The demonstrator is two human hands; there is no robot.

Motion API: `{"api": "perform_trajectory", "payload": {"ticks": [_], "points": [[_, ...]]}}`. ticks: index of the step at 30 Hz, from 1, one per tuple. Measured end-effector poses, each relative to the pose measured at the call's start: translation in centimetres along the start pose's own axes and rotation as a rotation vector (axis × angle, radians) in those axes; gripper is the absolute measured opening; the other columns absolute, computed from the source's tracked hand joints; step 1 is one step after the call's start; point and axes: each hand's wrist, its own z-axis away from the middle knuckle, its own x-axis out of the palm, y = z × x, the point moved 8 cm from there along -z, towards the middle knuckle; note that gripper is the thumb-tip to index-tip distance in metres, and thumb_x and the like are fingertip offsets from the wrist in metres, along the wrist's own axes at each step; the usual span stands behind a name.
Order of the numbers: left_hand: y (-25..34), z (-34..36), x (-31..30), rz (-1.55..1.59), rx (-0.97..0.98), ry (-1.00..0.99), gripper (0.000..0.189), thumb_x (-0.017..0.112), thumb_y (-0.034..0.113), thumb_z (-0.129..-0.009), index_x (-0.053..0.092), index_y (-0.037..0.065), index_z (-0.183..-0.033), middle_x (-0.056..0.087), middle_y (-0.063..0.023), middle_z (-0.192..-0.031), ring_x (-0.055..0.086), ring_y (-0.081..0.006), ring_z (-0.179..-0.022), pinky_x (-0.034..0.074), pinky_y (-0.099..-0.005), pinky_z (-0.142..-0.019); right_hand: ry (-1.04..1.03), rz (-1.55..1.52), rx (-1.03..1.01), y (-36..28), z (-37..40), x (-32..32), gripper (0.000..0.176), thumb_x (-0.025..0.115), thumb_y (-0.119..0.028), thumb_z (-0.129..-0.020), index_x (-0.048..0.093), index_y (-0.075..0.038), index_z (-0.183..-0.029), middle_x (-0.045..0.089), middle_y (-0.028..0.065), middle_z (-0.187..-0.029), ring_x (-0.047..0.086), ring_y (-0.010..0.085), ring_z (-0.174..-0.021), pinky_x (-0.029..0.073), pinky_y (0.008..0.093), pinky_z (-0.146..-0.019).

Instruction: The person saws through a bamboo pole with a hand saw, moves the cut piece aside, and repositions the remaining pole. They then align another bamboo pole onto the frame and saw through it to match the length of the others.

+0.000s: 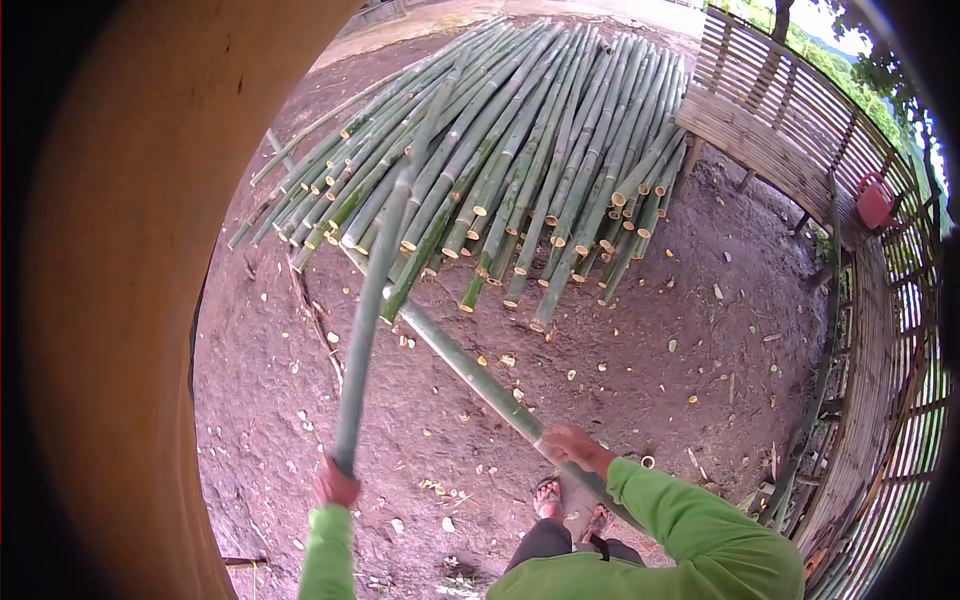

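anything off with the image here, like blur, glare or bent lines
Head view: strong wide-angle bending, clearest in the slatted fence; head view: black borders at both sides, and a soft, unfocused brown shape filling the left; head view: washed-out brightness beyond the fence at top right; head view: smearing on the upper part of the pole in the left hand

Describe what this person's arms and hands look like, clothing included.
Bright green long sleeves cover both arms, part of a matching green top, and end near the wrists. The left hand and the right hand are bare: no gloves show on either. No cables or markings can be made out on the sleeves.
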Motion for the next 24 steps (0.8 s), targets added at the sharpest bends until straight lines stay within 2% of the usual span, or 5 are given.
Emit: {"api": "perform_trajectory", "payload": {"ticks": [3,5,7,14,24], "points": [[9.5,-16.4,-17.0,0.212,0.288,0.627,0.073,0.071,0.018,-0.08,0.032,0.006,-0.141,0.058,-0.0263,-0.117,0.056,-0.0423,-0.107,0.047,-0.0492,-0.087,0.204,0.031,0.075,4.0,3.3,-4.0,0.042,0.069,-0.035,-0.083,0.062,-0.003,-0.109,0.063,0.0104,-0.097,0.062,0.0194,-0.084,0.05,0.0329,-0.071],[20.2,-14.9,-28.0,0.454,0.536,1.036,0.067,0.071,0.017,-0.081,0.038,0.0,-0.138,0.057,-0.0247,-0.12,0.055,-0.0403,-0.11,0.046,-0.0453,-0.092,0.297,0.203,0.1,6.1,4.9,-5.5,0.04,0.071,-0.036,-0.081,0.065,-0.003,-0.101,0.065,0.0088,-0.088,0.061,0.0168,-0.076,0.049,0.0328,-0.064],[29.6,-10.6,-31.8,0.682,0.68,0.89,0.064,0.072,0.016,-0.081,0.041,-0.003,-0.133,0.06,-0.0237,-0.115,0.058,-0.0403,-0.105,0.047,-0.0443,-0.09,0.365,0.247,0.055,8.2,5.3,-6.2,0.04,0.072,-0.037,-0.08,0.065,-0.002,-0.097,0.065,0.0079,-0.083,0.06,0.0152,-0.069,0.047,0.0338,-0.06],[45.1,5.1,-8.7,0.717,1.13,0.249,0.065,0.073,0.023,-0.078,0.043,-0.002,-0.13,0.061,-0.019,-0.104,0.058,-0.0375,-0.094,0.044,-0.0476,-0.083,0.465,0.325,-0.217,9.8,9.8,-7.6,0.041,0.072,-0.034,-0.08,0.061,-0.001,-0.102,0.062,0.0037,-0.074,0.061,0.0145,-0.066,0.049,0.0304,-0.06],[32.0,25.1,19.7,0.285,1.08,-0.509,0.057,0.074,0.025,-0.074,0.052,-0.004,-0.118,0.062,-0.023,-0.11,0.06,-0.0383,-0.103,0.047,-0.0452,-0.088,0.939,0.319,-0.16,20.9,26.1,-16.5,0.057,0.068,-0.05,-0.076,0.062,-0.004,-0.109,0.068,0.0164,-0.1,0.063,0.033,-0.099,0.049,0.0412,-0.087]]}}
